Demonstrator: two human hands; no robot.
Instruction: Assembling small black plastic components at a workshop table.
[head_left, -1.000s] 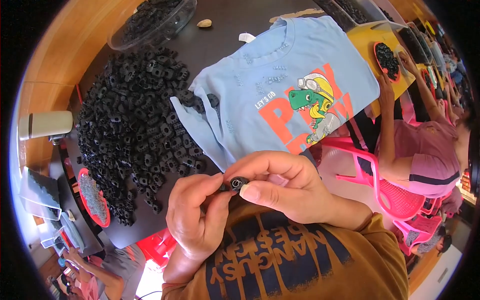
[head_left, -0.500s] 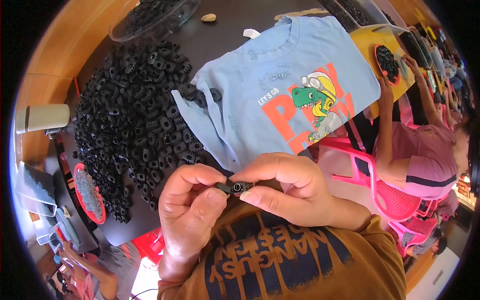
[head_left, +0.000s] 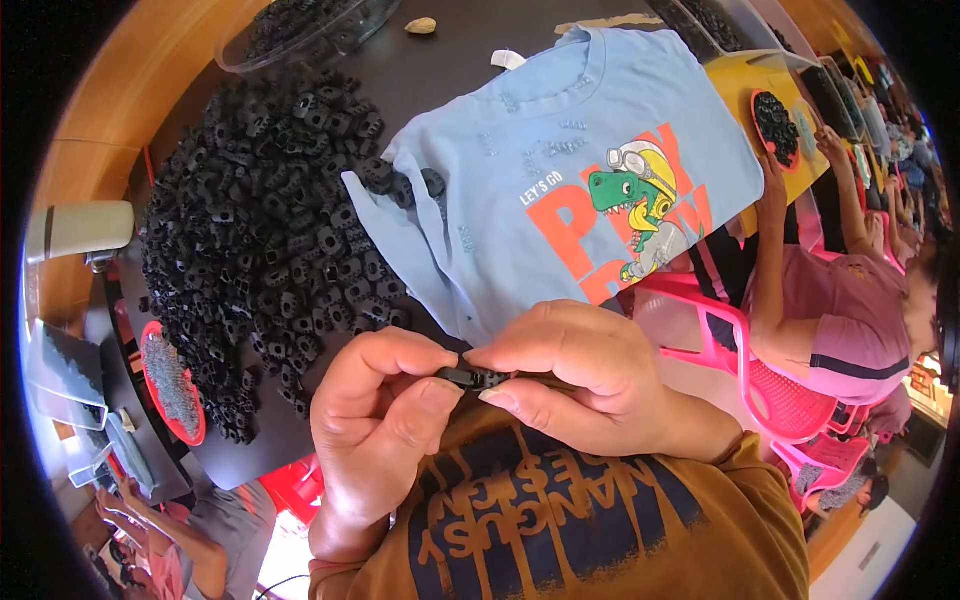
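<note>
L. hand (head_left: 370,415) & R. hand (head_left: 590,375), lower centre of frame: fingers of each pinched almost closed on small blk. part (head_left: 474,379); pile of similar pcs. (head_left: 265,225) at left. Light grip w/ ends aligned should serve best.

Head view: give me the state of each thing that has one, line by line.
Left hand, fingers pinching black item
Right hand, fingers pinching it too
Black item, between both hands; one part or two, cannot tell
Pile, loose, heaped
T-shirt, spread out, left edge rumpled
Tub, holding black pieces
Left dish, holding grey bits
Right dish, holding black pieces
</note>
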